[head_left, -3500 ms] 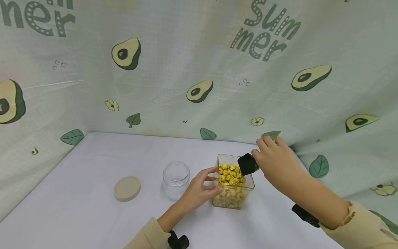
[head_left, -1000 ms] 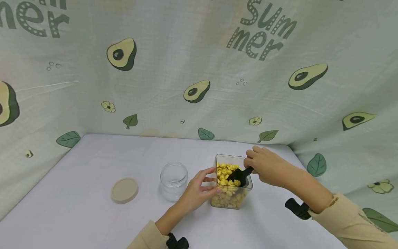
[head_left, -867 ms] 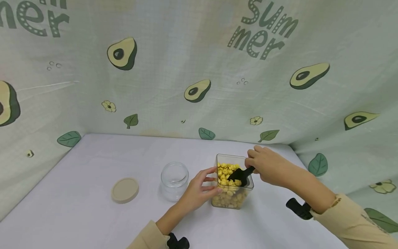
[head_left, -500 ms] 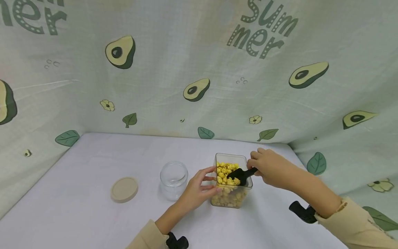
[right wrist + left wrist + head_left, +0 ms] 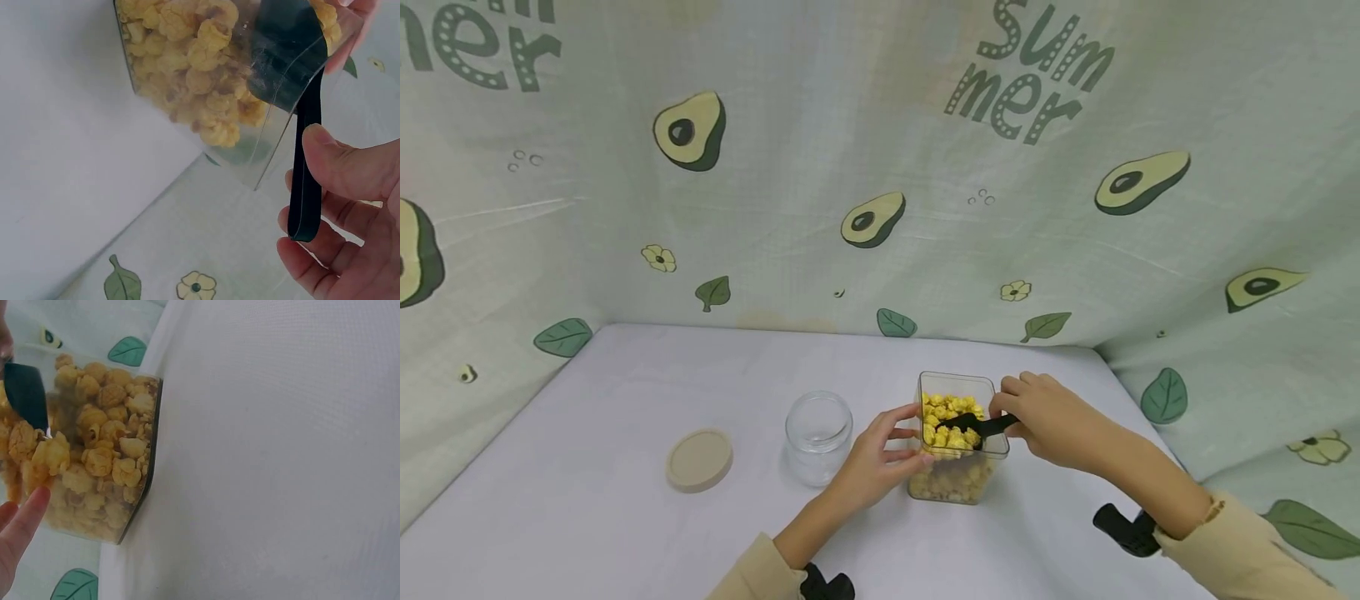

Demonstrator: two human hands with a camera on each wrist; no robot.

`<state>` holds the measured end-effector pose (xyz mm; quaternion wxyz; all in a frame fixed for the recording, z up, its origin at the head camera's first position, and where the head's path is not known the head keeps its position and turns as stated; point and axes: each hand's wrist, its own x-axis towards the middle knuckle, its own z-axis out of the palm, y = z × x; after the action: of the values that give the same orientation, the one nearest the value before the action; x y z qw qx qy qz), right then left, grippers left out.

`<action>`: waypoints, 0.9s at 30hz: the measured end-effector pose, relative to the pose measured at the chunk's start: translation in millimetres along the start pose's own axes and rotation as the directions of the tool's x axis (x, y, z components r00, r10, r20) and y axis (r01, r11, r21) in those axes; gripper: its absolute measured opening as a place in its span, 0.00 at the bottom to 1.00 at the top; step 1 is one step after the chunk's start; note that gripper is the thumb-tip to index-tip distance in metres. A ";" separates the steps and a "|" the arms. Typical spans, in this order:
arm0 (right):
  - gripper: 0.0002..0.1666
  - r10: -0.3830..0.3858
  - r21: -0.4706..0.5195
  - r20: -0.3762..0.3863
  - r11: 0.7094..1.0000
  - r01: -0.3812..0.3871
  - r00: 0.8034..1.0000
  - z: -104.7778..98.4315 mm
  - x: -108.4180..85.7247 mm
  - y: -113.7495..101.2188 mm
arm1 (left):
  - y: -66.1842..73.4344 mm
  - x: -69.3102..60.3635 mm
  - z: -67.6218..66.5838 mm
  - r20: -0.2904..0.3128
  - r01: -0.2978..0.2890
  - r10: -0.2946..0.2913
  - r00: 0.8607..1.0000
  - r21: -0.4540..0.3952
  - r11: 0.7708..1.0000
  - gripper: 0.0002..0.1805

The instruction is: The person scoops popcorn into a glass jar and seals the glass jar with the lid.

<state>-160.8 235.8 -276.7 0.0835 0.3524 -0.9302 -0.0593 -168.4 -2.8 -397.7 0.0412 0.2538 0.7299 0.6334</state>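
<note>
A clear square plastic container (image 5: 958, 479) of yellow popcorn (image 5: 936, 437) stands on the table, also visible in both wrist views. My left hand (image 5: 876, 462) steadies its left side, the thumb on the front and the fingers bent along the rim. My right hand (image 5: 1048, 421) pinches the flat handle of a black scoop (image 5: 992, 426) between thumb and fingers, at the container's right edge. In the right wrist view, the scoop's bowl (image 5: 284, 47) shows dark through the clear wall, among the popcorn. Several popcorn pieces lie at the scoop's front.
Left of the container stands a clear round jar (image 5: 818, 442), close to my left forearm. A beige round lid (image 5: 699, 460) lies flat farther left. The white-covered table (image 5: 625, 533) meets a printed cloth (image 5: 790, 167) at the back and sides.
The scoop, earlier raised over the container, has come down into the popcorn. Lately its handle has tilted flatter and my right hand has sunk lower. The left hand stays put.
</note>
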 end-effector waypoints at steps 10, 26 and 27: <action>0.12 0.016 0.109 0.046 0.994 -0.021 0.999 -0.5 0.5 -0.1 | 0.3 -0.8 0.4 0.001 -0.002 0.002 1.000 -0.006 1.000 0.35; 0.11 -0.050 0.112 0.072 0.993 0.041 0.996 -3.6 11.6 5.1 | -2.6 -0.2 1.8 -0.004 -0.002 0.002 1.000 -0.021 1.000 0.35; 0.11 -0.041 0.133 0.076 0.991 0.031 0.996 -4.1 10.5 6.4 | -2.5 -0.2 1.8 -0.003 -0.002 0.002 1.000 -0.023 1.000 0.35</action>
<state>-171.8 233.3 -270.4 0.0223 0.3712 -0.9282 -0.0129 -168.3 -1.4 -400.5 0.0426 0.2530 0.7223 0.6423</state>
